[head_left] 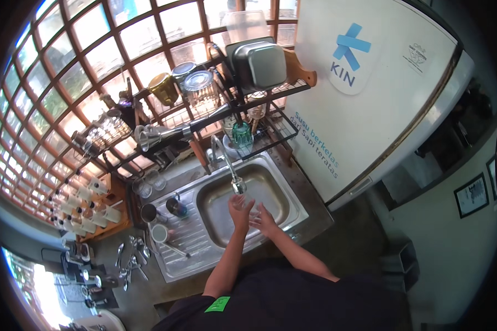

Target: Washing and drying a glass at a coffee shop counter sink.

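Note:
Over the steel sink basin (256, 178), both my hands are raised close together under the faucet (239, 185). My left hand (240, 213) has its fingers curved around what looks like a clear glass (242, 201), just below the spout. My right hand (264, 219) is beside it with fingers spread and bent; whether it touches the glass is hard to tell. On the ribbed drainboard to the left are a metal pitcher (150, 213), a dark metal cup (174, 206) and a white-rimmed cup (160, 233).
A wire dish rack (269, 142) with glasses and a metal pan (263, 65) hangs above the faucet. Spoons (133, 258) lie left of the drainboard, near a wooden crate (120, 217) of bottles. A white refrigerator (356, 120) stands right of the sink.

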A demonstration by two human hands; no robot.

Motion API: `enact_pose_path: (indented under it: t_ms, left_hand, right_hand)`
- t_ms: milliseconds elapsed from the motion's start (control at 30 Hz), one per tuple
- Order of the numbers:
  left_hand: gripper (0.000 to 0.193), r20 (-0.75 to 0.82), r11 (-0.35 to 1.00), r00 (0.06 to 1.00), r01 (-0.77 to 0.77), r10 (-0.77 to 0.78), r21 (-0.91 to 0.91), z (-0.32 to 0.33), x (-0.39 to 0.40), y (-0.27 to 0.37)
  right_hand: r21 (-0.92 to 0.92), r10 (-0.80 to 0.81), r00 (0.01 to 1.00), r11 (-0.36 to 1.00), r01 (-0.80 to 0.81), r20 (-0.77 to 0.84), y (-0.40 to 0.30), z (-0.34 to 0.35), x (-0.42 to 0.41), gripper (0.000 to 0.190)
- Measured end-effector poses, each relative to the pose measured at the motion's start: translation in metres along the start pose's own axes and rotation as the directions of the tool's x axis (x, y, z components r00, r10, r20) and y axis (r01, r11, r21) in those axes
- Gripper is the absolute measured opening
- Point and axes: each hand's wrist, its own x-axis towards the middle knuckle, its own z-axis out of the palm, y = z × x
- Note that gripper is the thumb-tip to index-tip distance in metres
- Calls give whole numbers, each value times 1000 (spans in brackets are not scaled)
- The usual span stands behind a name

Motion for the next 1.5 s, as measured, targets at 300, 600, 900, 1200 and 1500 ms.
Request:
enact_pose_path:
  t_ms: [300,600,900,1200,1500]
  left_hand:
    - [63,-26,998,1000,-1,2,55,-9,8,15]
    - [24,181,946,950,203,-253,254,-40,39,9]
    - [40,545,922,797,36,-259,385,-6,39,30]
    - [29,-94,863,957,-200,273,464,-10,62,12]
    - [79,370,909,923,-242,108,339,-6,49,39]
  right_hand:
    - [12,6,1000,1000,-6,-12,-21,2,20,53]
    - [-577,-603,776,706,410,-186,-26,-9,57,53]
    - [-167,-120,993,979,118,-1,-88,10,41,44]
    - [-153,112,994,982,-113,-18,-38,9,60,62]
    - [264,269,931,906,-332,248,-6,7,52,62]
